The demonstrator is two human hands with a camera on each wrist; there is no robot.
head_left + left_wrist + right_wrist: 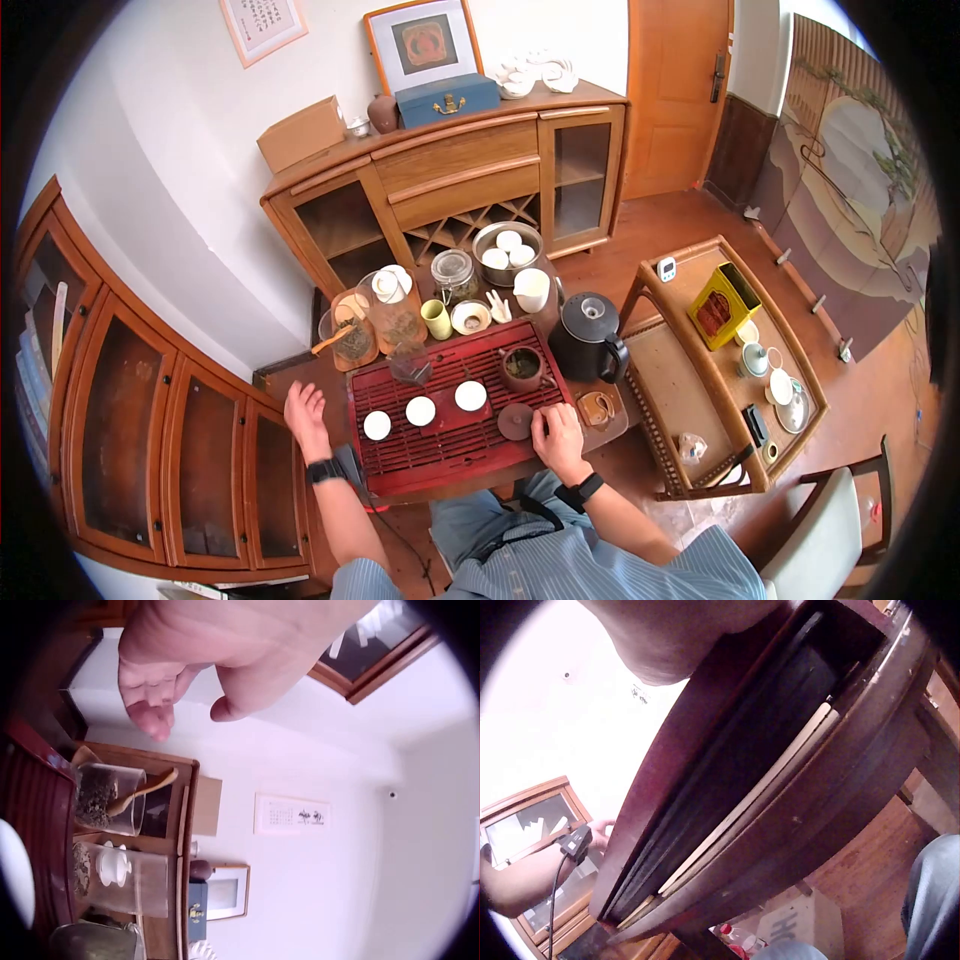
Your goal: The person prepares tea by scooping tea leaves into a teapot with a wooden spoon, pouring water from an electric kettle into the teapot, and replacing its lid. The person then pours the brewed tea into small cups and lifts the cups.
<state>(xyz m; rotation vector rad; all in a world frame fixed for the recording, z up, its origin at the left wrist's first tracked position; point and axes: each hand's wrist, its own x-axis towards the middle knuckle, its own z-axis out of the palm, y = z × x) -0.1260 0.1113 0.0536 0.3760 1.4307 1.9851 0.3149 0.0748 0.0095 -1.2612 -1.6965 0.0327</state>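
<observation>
While hands (307,408) (558,438) flank the red tray (430,462), right-hand contact with lid (515,422) unclear

The head view is bright and mostly clear. The white wall (335,60) at eleven o'clock shines, and the white cups (420,411) at seven o'clock are so bright they look almost flat. The corners go black, and the door (675,95) near one o'clock and the cabinet (120,450) at eight o'clock look bent. The left wrist view is pinky-purple, with soft-looking fingers (154,724) at ten o'clock and a dark tray (36,799) at nine o'clock. In the right wrist view, the wall at ten o'clock is washed out, but the bench (795,817) at four o'clock looks dim.
</observation>
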